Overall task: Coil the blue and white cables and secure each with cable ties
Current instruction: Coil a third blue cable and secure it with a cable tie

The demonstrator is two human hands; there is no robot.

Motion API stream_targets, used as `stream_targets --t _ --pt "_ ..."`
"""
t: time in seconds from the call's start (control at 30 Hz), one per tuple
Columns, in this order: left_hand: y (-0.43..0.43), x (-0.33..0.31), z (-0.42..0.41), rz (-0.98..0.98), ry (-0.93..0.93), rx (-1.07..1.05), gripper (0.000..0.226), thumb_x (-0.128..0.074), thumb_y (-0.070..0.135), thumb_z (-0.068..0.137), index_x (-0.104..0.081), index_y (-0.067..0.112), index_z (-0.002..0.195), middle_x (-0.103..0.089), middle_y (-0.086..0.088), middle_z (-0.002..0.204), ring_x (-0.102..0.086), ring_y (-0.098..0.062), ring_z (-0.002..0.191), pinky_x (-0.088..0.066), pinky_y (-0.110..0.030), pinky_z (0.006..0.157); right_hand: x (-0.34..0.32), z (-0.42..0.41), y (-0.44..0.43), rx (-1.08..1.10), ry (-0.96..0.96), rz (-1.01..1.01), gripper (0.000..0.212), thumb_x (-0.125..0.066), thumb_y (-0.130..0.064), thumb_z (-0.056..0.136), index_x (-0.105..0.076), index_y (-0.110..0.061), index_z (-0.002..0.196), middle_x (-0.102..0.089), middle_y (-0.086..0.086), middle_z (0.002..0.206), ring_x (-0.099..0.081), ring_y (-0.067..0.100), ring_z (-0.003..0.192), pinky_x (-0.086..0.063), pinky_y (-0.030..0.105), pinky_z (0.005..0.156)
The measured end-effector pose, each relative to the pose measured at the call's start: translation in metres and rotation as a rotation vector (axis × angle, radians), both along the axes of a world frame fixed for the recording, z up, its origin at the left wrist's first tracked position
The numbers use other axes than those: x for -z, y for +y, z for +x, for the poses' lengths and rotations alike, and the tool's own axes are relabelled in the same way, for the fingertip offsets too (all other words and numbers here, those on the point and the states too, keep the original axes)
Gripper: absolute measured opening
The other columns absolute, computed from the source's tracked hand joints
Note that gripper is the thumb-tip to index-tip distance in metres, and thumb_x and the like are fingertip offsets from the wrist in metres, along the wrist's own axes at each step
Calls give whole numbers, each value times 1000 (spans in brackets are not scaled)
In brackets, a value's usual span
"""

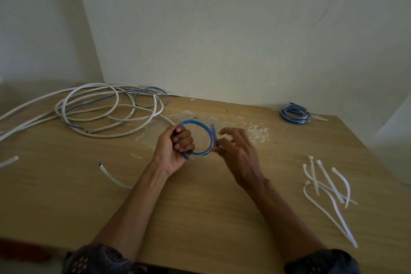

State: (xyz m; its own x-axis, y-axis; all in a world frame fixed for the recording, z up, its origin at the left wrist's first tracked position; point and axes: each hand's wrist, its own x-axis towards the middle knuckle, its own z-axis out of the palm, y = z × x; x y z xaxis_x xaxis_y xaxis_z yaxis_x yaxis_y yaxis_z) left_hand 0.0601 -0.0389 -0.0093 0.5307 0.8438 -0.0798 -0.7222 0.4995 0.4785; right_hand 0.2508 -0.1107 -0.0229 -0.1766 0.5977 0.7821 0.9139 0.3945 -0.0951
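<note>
Well, far left on the table (200, 218) sprawls the loose white cable (93, 109), with blue strands running through it. My left hand (175, 151) is fisted round the left side of the small blue coil (200, 138) at mid-table. My right hand (238, 151), blurred, meets its right edge, though I cannot tell if it pinches. Far right sits a second blue coil (294, 113), and nearer lie the white cable ties (329, 187).

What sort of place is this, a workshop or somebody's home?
Likely a plain room used as a makeshift work corner, not a fitted workshop: a wooden table against blank painted walls, loose white cables heaped on it, and a few cable ties.
</note>
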Motion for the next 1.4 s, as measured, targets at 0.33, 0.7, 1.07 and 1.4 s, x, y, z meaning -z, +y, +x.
stream_targets --t 0.33,0.7,1.07,1.4 --pt "-26 -7 34 -8 118 -146 57 -30 65 100 -48 19 71 -37 1 52 -53 -19 55 -50 -32 64 17 -28 -2 55 -74 -76 26 -47 -40 98 -71 -28 95 -65 -8 83 -53 16 80 -28 31 81" --pt "-19 -4 22 90 316 -28 61 -34 63 101 -31 20 57 -22 7 41 -17 -5 30 -12 -18 30 3 -25 -8 -100 793 -504 56 -41 -53 103 -40 -19 148 -55 -4 137 -59 7 115 -52 28 91" --pt "-22 -2 33 177 534 -120 50 -29 48 105 -53 15 76 -28 5 47 -21 -9 37 -22 -22 36 -6 -41 -15 -382 1158 -509 37 -34 -37 109 -59 -12 118 -40 -9 57 -36 8 50 -36 28 49" --pt "-30 -6 38 244 771 -58 34 -34 23 103 -58 14 82 -28 4 49 -21 -10 38 -18 -23 39 -2 -30 -11 13 263 -232 51 -43 -16 104 -32 -15 154 -44 9 148 -51 16 121 -54 29 89"
